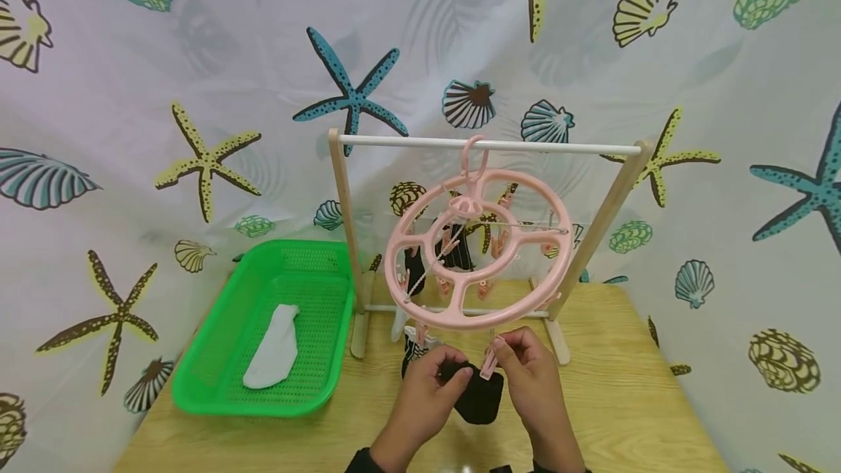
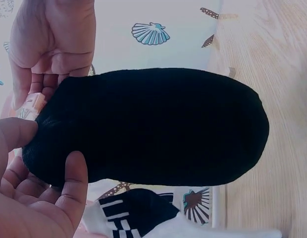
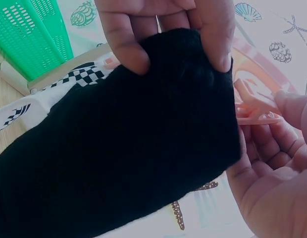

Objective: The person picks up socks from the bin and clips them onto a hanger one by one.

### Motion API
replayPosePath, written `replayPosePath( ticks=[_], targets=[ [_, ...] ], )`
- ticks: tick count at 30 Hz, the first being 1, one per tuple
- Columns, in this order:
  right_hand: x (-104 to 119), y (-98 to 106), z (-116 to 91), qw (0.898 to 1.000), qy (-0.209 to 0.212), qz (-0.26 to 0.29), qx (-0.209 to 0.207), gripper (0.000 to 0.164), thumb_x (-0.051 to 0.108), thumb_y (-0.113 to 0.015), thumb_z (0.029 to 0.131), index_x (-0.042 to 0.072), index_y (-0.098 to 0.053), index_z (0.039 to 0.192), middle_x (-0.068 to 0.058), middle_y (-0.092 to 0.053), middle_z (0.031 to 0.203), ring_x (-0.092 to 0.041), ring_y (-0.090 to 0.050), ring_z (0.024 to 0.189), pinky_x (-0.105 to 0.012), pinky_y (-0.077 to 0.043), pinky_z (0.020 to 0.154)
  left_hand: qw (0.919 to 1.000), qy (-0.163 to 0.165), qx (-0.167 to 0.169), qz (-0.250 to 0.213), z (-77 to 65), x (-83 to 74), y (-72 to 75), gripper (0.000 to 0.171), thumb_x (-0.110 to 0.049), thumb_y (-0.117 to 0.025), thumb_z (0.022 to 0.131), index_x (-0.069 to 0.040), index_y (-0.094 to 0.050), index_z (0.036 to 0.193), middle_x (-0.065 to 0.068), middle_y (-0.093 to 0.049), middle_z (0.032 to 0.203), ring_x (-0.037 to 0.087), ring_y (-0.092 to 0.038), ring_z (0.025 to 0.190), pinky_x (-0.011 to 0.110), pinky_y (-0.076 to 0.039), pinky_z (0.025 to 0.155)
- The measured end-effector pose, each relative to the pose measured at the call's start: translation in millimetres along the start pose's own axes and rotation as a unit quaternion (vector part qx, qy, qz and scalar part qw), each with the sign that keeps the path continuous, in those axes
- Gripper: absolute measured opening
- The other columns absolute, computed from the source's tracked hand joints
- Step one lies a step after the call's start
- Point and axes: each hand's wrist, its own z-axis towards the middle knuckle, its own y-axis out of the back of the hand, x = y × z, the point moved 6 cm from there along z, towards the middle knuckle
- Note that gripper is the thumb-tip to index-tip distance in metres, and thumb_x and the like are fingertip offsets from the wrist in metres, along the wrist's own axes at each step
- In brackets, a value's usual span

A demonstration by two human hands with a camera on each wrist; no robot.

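A black sock hangs below the front rim of a round pink hanger. My left hand pinches the sock near its upper edge; in the left wrist view the sock stretches out flat from the fingers. My right hand grips a pink clothespin that dangles from the hanger's rim. In the right wrist view the clothespin sits right at the sock's edge, between thumb and fingers.
The hanger hooks over a white bar on a wooden-legged stand. Dark and patterned socks hang from other clips. On the left, a green basket holds a white sock. A shell-and-starfish curtain surrounds the wooden table.
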Motion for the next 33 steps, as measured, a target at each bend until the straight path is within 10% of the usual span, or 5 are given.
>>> replayPosePath(
  ticks=[33],
  targets=[
    [-1.5, 4.1, 0.2, 1.0, 0.007, -0.026, 0.0, 0.021, 0.009, -0.059, 0.1, -0.013, -0.06, 0.101, -0.01, -0.066, 0.084, -0.014, -0.064, 0.079, -0.026, -0.053, 0.075, 0.9988, 0.013, 0.003, -0.046, 1.1, -6.6, -9.7, 0.011, -0.021, -0.07, 0.094, -0.012, -0.069, 0.101, -0.002, -0.068, 0.097, 0.012, -0.063, 0.088, 0.028, -0.05, 0.073]
  ],
)
